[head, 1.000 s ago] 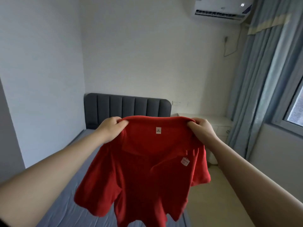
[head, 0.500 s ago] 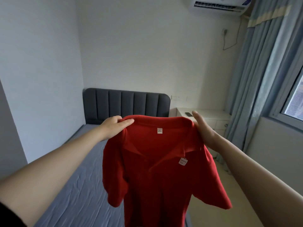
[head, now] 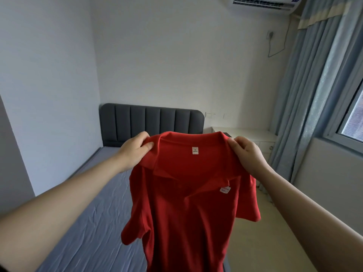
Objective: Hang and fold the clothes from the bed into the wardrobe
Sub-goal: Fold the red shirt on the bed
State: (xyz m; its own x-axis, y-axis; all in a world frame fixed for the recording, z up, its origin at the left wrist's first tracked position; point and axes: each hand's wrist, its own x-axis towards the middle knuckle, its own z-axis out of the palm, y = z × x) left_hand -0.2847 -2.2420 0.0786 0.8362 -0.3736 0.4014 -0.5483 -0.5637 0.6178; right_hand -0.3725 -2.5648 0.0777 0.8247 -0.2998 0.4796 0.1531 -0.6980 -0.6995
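Red polo shirt (head: 186, 213) hangs in air btwn both hands, bed (head: 88, 213) below the left grip. Left hand (head: 135, 152) & right hand (head: 247, 156) each pinch a shoulder, collar stretched btwn. Keep pinches level & taut so the body below drops w/o twist.

neck label (head: 195, 150): "M" | chest tag (head: 225, 189): "MINI SO" | both on red polo shirt (head: 186, 216)
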